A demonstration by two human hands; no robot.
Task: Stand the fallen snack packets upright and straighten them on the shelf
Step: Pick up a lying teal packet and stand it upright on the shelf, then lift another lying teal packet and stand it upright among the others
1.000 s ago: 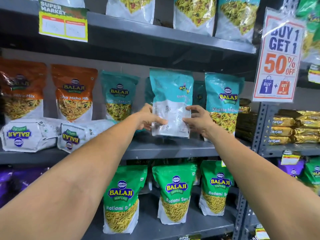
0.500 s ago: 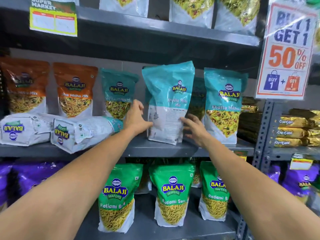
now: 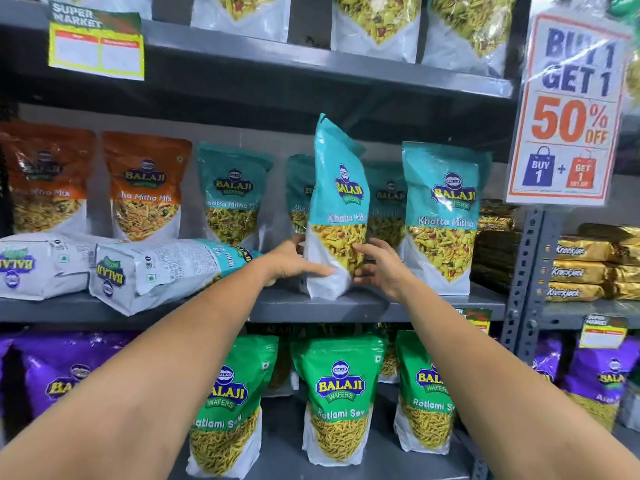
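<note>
A teal Khatta Mitha packet (image 3: 337,202) stands upright on the middle shelf (image 3: 381,303), turned partly edge-on. My left hand (image 3: 294,263) grips its lower left side and my right hand (image 3: 379,268) its lower right side. Two fallen packets lie on their sides at the left of the same shelf: a teal-and-white one (image 3: 162,268) and a white one (image 3: 38,265) beside it. Other teal packets (image 3: 441,216) and orange packets (image 3: 147,188) stand upright behind and beside them.
Green Ratlami Sev packets (image 3: 341,400) and purple packets (image 3: 65,375) stand on the shelf below. A "Buy 1 Get 1" sign (image 3: 571,109) hangs at the upper right. Gold biscuit packs (image 3: 585,271) are stacked on the right rack. White packets line the top shelf.
The teal packet has been turned from showing its back to showing its front, and its base now rests on the shelf. Both hands have dropped to its lower sides.
</note>
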